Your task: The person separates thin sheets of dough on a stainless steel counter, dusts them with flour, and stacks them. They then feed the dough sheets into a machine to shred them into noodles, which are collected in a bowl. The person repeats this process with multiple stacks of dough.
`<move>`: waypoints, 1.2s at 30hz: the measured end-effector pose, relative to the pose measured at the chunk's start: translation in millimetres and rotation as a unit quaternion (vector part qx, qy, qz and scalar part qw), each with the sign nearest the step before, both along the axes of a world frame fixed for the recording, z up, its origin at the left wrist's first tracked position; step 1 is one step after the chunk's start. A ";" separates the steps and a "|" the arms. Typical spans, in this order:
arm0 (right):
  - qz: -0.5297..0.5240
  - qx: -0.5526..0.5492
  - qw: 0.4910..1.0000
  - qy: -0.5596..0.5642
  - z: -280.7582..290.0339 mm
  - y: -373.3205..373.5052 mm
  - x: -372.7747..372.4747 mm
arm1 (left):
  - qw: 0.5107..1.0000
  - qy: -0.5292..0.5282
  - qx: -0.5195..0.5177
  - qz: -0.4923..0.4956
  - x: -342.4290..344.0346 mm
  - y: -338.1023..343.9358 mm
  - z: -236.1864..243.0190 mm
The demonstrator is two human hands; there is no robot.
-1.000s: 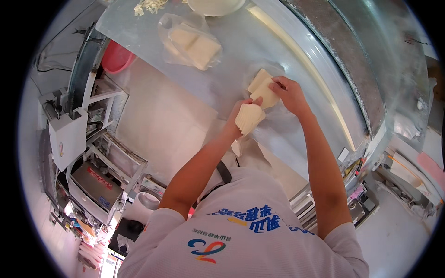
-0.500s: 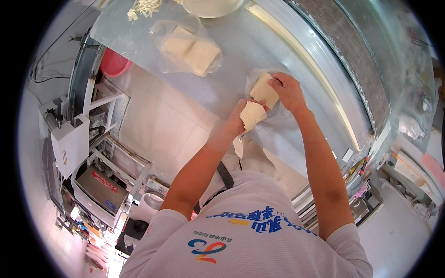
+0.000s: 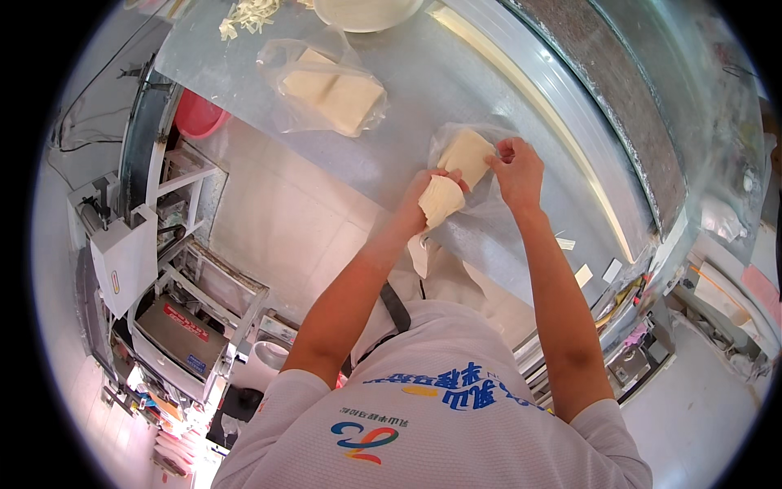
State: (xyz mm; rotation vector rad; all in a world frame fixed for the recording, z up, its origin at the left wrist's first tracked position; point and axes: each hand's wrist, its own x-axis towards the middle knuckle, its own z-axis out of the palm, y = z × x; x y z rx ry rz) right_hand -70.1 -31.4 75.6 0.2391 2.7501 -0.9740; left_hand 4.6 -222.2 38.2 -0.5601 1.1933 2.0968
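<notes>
Fingers of left hand point(image 3: 423, 196) curled closed around a pale folded dough sheet point(image 3: 441, 201); right hand point(image 3: 515, 167) pinching the edge of a clear plastic bag point(image 3: 489, 208) that holds a second pale dough block point(image 3: 466, 156). Both sit on a stainless steel worktable point(image 3: 407, 90), near its front edge. Held sheet: long axis runs lower-left to upper-right, upper end pointing toward the bagged block, the two just beside each other. Farther left on the table: another bagged dough slab point(image 3: 330, 94), white plate point(image 3: 366, 10), dough scraps point(image 3: 244, 15). Beige tiled floor point(image 3: 269, 220) below; red basin point(image 3: 199, 118) under table; metal machine point(image 3: 175, 342) at left.
</notes>
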 end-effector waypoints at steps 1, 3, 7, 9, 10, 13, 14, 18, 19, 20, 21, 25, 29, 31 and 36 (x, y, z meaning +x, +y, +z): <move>-0.002 0.004 1.000 0.001 -0.4 0.3 0.6 | 1.000 0.001 -0.004 -0.003 -0.9 -0.2 -0.5; -0.002 -0.008 1.000 0.002 1.7 -0.7 1.0 | 1.000 0.009 0.004 -0.004 -1.4 -3.0 -0.3; 0.015 -0.055 0.998 0.009 11.4 -8.0 -0.6 | 0.997 -0.076 0.001 -0.010 -5.7 -4.9 3.5; 0.023 -0.054 0.998 0.025 17.1 -8.4 0.2 | 0.998 -0.054 0.016 0.013 -2.4 -7.7 17.8; 0.024 -0.048 0.998 0.039 21.2 -9.9 2.3 | 0.999 -0.043 0.021 0.023 -4.4 -11.8 32.9; -0.015 -0.133 0.991 0.014 61.9 -19.3 23.1 | 0.966 -0.020 -0.198 -0.165 -19.3 -13.9 75.7; -0.035 -0.178 0.983 -0.005 82.0 -22.3 36.0 | 0.993 -0.036 -0.063 -0.090 -14.0 -16.5 72.9; -0.068 -0.311 0.948 -0.027 130.9 -17.7 77.0 | 0.972 -0.073 0.205 0.086 -6.7 -7.3 80.8; -0.084 -0.346 0.934 -0.027 138.4 -17.2 83.1 | 0.971 -0.079 0.203 0.098 -10.1 -0.7 90.6; -0.100 -0.381 0.919 -0.026 145.2 -14.5 87.0 | 0.968 -0.073 0.222 0.090 -13.7 3.9 100.7; -0.102 -0.388 0.916 -0.032 151.8 -9.9 88.9 | 0.965 -0.067 0.238 0.082 -16.6 8.1 113.4; -0.124 -0.421 0.898 -0.027 177.5 14.7 93.9 | 0.972 -0.007 0.233 0.030 -23.4 29.7 132.4; -0.130 -0.429 0.893 0.024 196.2 48.8 109.7 | 0.977 0.041 0.207 -0.021 -19.4 50.8 144.6; -0.139 -0.456 0.878 0.049 212.7 62.3 118.1 | 0.972 0.040 0.232 -0.014 -14.3 63.9 155.7; -0.171 -0.430 0.883 0.085 233.5 94.1 140.7 | 0.913 -0.020 0.407 -0.012 -3.0 86.0 133.0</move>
